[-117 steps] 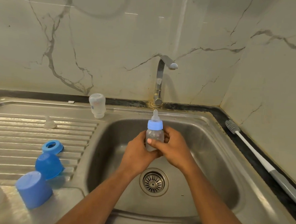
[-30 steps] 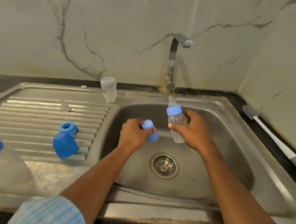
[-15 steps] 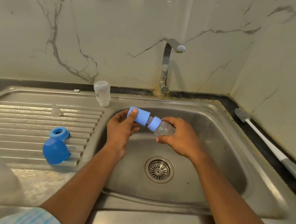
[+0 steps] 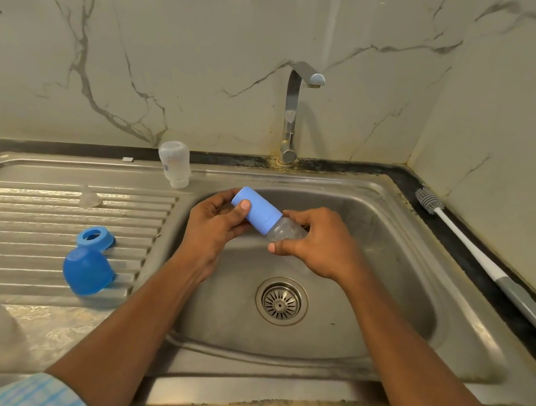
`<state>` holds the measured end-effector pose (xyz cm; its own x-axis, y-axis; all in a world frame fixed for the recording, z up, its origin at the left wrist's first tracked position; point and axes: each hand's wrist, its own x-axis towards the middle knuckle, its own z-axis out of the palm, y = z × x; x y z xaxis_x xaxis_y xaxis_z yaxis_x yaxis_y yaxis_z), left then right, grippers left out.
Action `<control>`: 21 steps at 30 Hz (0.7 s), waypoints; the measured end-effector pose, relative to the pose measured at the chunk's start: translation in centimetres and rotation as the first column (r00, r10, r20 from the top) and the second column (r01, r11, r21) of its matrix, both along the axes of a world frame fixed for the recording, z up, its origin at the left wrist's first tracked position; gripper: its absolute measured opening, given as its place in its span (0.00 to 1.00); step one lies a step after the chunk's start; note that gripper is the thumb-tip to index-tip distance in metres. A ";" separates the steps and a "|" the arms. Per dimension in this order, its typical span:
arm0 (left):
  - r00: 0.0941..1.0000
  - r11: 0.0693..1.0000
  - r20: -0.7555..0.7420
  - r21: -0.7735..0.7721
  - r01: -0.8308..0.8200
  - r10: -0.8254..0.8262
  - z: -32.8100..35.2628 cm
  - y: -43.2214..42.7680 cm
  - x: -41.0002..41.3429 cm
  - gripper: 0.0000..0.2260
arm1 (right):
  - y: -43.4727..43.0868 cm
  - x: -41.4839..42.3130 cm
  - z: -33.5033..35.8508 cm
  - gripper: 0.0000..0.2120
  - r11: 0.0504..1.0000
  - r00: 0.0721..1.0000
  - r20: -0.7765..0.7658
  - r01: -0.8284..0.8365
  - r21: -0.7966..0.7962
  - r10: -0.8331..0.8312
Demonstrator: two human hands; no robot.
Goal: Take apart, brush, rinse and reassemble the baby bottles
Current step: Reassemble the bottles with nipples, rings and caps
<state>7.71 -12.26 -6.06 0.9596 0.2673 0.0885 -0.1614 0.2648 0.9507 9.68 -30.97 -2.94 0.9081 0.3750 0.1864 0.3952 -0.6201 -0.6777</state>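
We find the stainless steel sink (image 4: 413,274) smooth and dull, its ribbed draining board (image 4: 24,219) lying left of the drain (image 4: 281,301). A long white bottle brush (image 4: 465,243) with grey bristles lies on the dark desk, right of the drain.

Just behind the drain and above the basin, both hands hold one baby bottle (image 4: 285,232) tilted. The right hand (image 4: 324,244) is wrapped round its clear, ribbed plastic body. The left hand (image 4: 211,230) grips the pale blue cylindrical cap (image 4: 257,210), which looks seated. We judge this bottle all but reassembled.

The second bottle remains in parts, all left of the drain:
- a cloudy bottle body (image 4: 174,163), mouth down, far left behind;
- a glossy dark blue domed cap (image 4: 86,271);
- a blue collar ring (image 4: 95,237);
- a clear soft teat (image 4: 89,198).

Whether these parts were brushed, we cannot tell.
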 end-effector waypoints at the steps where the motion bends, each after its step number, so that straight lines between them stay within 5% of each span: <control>1: 1.000 1.000 0.002 -0.009 0.017 -0.017 0.1 -0.1 -0.1 0.19 | -0.2 -0.1 0.1 0.25 0.999 0.999 -0.040 -0.016 0.036 0.017; 4: 0.998 0.998 0.022 -0.033 0.057 -0.056 0.5 -0.1 -0.1 0.16 | -0.6 -0.4 0.1 0.16 0.989 0.983 -0.165 -0.057 0.137 0.080; 9: 0.993 0.994 0.067 -0.029 0.103 -0.101 0.8 -1.4 -0.7 0.25 | 0.6 -0.6 -0.1 0.16 0.964 0.984 -0.165 -0.024 0.266 0.070; 12: 1.000 0.993 -0.008 0.121 0.017 -0.016 0.1 -1.3 -1.3 0.25 | 1.4 -0.9 -0.2 0.18 0.962 0.985 -0.144 -0.054 0.268 0.095; 16: 0.989 0.931 -0.070 0.352 -0.099 0.132 0.1 0.0 -2.6 0.12 | 1.3 -0.9 -0.4 0.24 0.962 0.984 -0.119 -0.095 0.257 0.129; 21: 0.977 0.864 0.064 0.456 -0.212 0.206 1.9 0.5 -6.8 0.10 | 2.5 -3.4 0.3 0.28 0.937 0.947 -0.195 -0.193 0.291 0.255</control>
<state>0.95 -11.74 -4.13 0.8839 0.3877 0.2616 -0.1768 -0.2408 0.9543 6.29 -28.45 -2.62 0.8356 0.5389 0.1070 0.3199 -0.3188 -0.8922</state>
